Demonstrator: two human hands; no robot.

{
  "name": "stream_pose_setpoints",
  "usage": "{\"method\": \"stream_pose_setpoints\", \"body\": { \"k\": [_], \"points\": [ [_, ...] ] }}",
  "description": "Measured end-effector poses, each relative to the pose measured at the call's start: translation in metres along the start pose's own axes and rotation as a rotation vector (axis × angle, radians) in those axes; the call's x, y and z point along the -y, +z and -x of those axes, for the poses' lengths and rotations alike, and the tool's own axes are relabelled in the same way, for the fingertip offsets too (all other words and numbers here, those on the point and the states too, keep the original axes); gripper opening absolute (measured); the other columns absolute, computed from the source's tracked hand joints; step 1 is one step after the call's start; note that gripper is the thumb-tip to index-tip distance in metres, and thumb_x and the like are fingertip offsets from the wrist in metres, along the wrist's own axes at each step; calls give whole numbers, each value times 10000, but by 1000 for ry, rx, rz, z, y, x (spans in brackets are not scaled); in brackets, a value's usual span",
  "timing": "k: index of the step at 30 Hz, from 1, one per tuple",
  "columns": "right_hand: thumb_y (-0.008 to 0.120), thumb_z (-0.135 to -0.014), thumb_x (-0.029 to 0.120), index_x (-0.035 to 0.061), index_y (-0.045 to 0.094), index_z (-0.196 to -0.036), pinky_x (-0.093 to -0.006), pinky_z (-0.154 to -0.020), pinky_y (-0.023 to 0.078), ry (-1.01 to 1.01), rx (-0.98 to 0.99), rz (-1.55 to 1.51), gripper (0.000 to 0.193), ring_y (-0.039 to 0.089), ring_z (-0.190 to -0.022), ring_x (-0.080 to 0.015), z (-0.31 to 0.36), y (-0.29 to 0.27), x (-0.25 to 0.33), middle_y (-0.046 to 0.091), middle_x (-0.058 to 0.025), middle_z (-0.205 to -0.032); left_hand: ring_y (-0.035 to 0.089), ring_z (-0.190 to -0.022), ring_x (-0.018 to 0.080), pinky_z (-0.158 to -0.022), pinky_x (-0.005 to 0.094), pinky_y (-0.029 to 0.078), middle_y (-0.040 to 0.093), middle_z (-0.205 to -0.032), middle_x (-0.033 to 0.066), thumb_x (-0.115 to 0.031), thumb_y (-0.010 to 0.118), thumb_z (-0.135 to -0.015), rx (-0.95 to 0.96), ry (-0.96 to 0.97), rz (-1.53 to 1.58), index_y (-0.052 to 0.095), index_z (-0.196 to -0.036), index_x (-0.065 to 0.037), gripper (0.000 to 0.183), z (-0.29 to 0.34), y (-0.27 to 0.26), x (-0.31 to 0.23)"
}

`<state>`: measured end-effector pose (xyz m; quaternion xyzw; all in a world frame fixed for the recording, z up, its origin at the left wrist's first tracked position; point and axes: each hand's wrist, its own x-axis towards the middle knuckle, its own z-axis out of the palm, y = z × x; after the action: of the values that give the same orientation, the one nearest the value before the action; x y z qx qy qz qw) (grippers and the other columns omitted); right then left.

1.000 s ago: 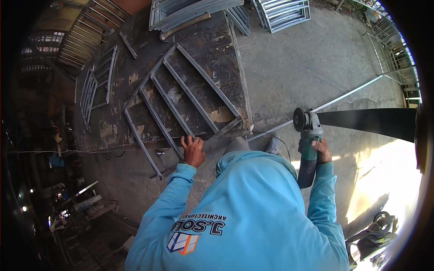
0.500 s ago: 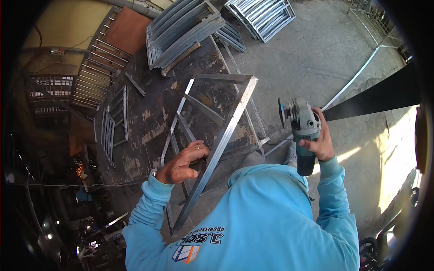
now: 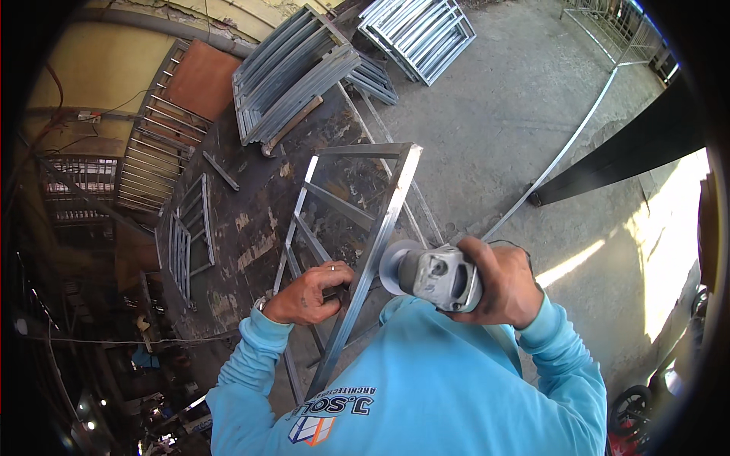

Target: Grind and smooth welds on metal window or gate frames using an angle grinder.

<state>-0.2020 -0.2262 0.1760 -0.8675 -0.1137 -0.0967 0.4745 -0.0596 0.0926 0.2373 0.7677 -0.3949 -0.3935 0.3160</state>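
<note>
A silver metal frame [image 3: 391,205] made of square tubes with several crossbars stands tilted up at the table's near edge. My left hand [image 3: 308,295] is curled at its near rail, fingers closed on the frame from the inner side. In my right hand [image 3: 508,283] is a grey angle grinder [image 3: 442,280], gripped round the body. Its round disc [image 3: 393,267] faces the outer side of the near rail, very close to it; whether they touch I cannot tell. The grinder's rear end is hidden behind my hand.
A dark, worn table [image 3: 255,228] carries a stack of metal frames [image 3: 293,76], a hammer [image 3: 293,125], a loose bar [image 3: 220,170] and a smaller frame [image 3: 194,235]. More frames [image 3: 418,34] lie on the concrete floor beyond. A dark post [image 3: 623,152] rises at right.
My right hand has brought the grinder left and down and turned it, so its disc is now beside the near rail. My left hand stays on the frame, which sits slightly lower in view.
</note>
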Motion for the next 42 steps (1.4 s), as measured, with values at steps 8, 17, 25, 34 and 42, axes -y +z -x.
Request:
{"method": "stream_pose_setpoints", "body": {
  "k": [8,17,25,34,42],
  "points": [
    [875,-641,287,63,491,-1223,-429,-628,572,48,34,12,733,718,-707,-358,-27,-16,10,696,-161,-819,628,-999,356,-964,432,451,659,-979,170,83,600,-616,-55,50,-36,641,-1039,52,426,3,7,-3],
    [854,-659,304,74,505,-1197,-456,-598,562,10,118,74,681,708,-676,-357,-23,-14,21,685,-145,-768,629,-989,364,-960,451,453,665,-981,175,58,657,-612,-81,57,-41,646,-1049,55,437,3,10,-1],
    [900,-596,269,65,494,-1242,-430,-652,582,92,-140,98,790,725,-751,-378,-52,-32,-9,703,-188,-878,629,-1015,387,-964,448,465,662,-985,192,66,627,-610,-107,52,-57,643,-1032,58,422,7,12,0],
    [936,-578,303,38,499,-1266,-423,-658,593,18,258,-13,857,737,-750,-350,-20,-12,26,710,-150,-872,628,-1031,393,-990,461,456,667,-998,191,74,585,-602,-116,73,-36,641,-1023,50,425,4,16,2],
    [939,-523,179,20,472,-1283,-407,-806,598,191,-115,-41,906,741,-893,-349,-19,-30,-7,712,-197,-1006,606,-1065,387,-999,453,441,664,-1061,197,49,572,-636,-140,42,-41,641,-1056,45,426,8,16,7]
  ]
}}
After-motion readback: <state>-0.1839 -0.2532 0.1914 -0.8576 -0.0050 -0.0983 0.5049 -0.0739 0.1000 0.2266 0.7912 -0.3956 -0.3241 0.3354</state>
